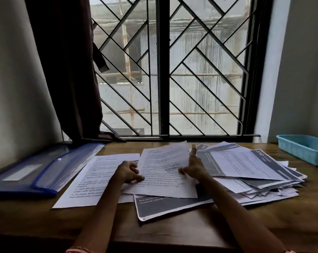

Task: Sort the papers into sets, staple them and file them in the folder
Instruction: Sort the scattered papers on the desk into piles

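A white printed sheet (163, 172) lies tilted in the middle of the wooden desk (172, 232). My left hand (128, 172) pinches its left edge. My right hand (193, 164) rests on its right edge with fingers spread and the forefinger pointing up. Under it lie another white sheet (87, 181) to the left and a dark grey printed sheet (165, 205) in front. A loose heap of grey and white papers (245, 168) spreads to the right. A blue translucent folder (39, 170) lies at the left. No stapler is in sight.
A light blue plastic tray (304, 148) stands at the far right edge of the desk. Behind the desk is a barred window (163, 70) with a dark curtain (67, 70) at its left. Bare desk wood runs along the front.
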`<action>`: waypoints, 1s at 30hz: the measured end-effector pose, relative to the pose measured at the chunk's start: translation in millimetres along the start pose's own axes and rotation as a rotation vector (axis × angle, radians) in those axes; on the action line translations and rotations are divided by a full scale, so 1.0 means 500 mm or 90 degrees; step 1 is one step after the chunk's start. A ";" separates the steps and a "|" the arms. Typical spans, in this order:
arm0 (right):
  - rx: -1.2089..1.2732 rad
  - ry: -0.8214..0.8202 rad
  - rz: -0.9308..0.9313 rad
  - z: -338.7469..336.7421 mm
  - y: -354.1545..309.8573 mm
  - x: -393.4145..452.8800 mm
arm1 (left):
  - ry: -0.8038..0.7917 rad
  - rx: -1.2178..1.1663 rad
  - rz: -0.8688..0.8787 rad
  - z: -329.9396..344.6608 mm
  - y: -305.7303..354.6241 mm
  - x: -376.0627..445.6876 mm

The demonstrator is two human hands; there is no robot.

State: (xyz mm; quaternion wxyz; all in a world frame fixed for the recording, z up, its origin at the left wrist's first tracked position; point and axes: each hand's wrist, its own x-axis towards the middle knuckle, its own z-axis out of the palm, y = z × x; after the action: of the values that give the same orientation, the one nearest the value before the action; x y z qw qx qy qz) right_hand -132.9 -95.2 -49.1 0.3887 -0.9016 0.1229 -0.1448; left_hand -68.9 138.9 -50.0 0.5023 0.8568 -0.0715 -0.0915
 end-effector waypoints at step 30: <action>0.148 0.221 -0.146 0.020 -0.068 -0.029 | 0.230 0.392 -0.089 -0.101 -0.082 -0.014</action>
State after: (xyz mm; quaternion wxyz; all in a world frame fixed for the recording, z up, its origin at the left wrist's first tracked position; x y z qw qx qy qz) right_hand -139.2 -61.0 -32.9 0.4437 -0.8206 0.0672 -0.3539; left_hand -62.9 202.9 -61.0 0.2178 0.9731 0.0529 0.0528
